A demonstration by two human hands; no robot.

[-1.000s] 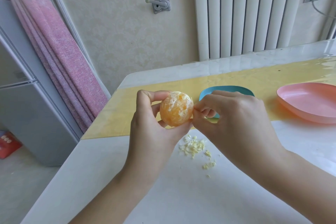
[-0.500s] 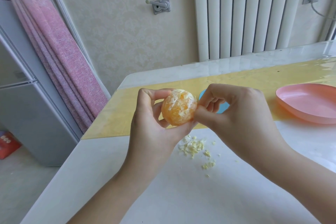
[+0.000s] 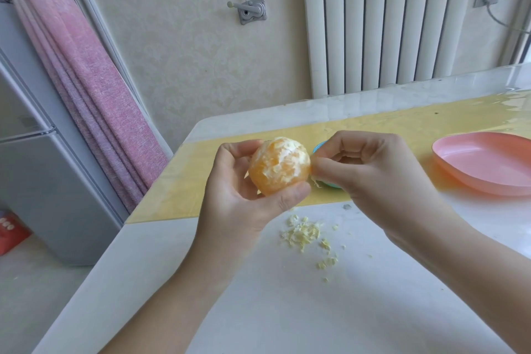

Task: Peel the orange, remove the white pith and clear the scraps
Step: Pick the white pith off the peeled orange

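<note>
Centrally, peeled pith-flecked round orange (image 3: 279,165) gripped by left hand (image 3: 247,204); right hand (image 3: 370,169), immediately frame-right, pinches pith shred (image 3: 315,182) at its edge.

The scene is lit brightly and evenly by soft daylight, and strong glare is thrown off the glossy counter (image 3: 511,92) at the far right. Only a faint, soft-edged shadow is cast beside the pink dish (image 3: 474,152). Straight lines of the radiator (image 3: 373,23) and curtain (image 3: 86,80) are tilted and bowed by wide-angle distortion towards the edges. Fine detail is slightly softened throughout.
</note>
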